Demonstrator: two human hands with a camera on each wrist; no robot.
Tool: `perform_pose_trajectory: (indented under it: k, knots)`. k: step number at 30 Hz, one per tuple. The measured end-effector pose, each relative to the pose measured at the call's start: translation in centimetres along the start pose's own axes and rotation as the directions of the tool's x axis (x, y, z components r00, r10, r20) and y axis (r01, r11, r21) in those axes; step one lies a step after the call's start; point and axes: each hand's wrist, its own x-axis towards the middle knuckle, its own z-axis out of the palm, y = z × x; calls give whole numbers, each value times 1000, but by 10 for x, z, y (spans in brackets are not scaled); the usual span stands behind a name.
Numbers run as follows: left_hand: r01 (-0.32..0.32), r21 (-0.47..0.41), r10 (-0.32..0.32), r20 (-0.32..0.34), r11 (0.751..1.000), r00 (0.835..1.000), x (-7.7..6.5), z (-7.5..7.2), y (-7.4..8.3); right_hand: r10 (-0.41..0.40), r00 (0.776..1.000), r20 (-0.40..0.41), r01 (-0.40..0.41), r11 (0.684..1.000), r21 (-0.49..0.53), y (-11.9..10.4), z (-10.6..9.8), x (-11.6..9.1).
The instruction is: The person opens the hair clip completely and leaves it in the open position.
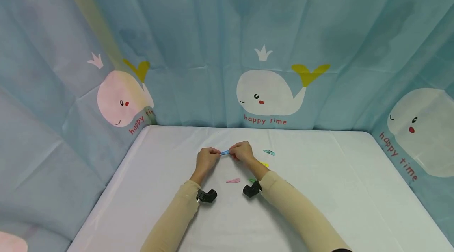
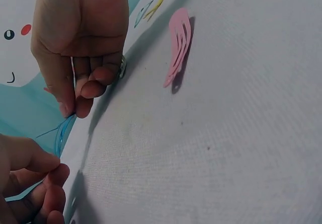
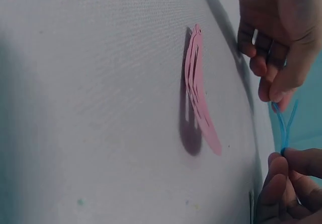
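Observation:
Both hands hold a blue snap hair clip (image 1: 225, 152) just above the far part of the white table. My left hand (image 1: 207, 160) pinches one end between thumb and fingertips. At the other end, my right hand (image 1: 242, 152) grips the clip the same way. In the right wrist view, the blue clip (image 3: 285, 126) shows two narrow legs spread in a V, joined near the right fingers. One leg reaches the left fingertips; the other stands free. Fingertips cover both ends. A pink snap hair clip (image 1: 233, 180) lies on the table nearer the body, between the forearms.
A teal clip (image 1: 269, 152) lies right of the right hand. A yellow clip (image 1: 264, 164) and a green clip (image 1: 252, 180) are partly hidden by the right arm. Behind the white table (image 1: 319, 189) hangs a blue whale-print curtain (image 1: 198, 47).

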Motion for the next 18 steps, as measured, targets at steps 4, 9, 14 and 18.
perform_pose_trajectory:
  k: [4,9,14,18]
  knots:
    - [-5,55,5,0,998,1000,0,0,0,-8,1000,8,9,999,-46,-1,2,2]
    - [-16,118,11,37,993,999,-2,-3,3,-23,1000,15,25,993,-116,-2,2,3]
    - [-26,151,18,53,988,998,-3,-3,4,-51,998,21,54,985,-166,-2,2,2]
    - [-31,173,22,52,984,998,-2,-1,3,-76,997,13,77,978,-193,-4,4,-1]
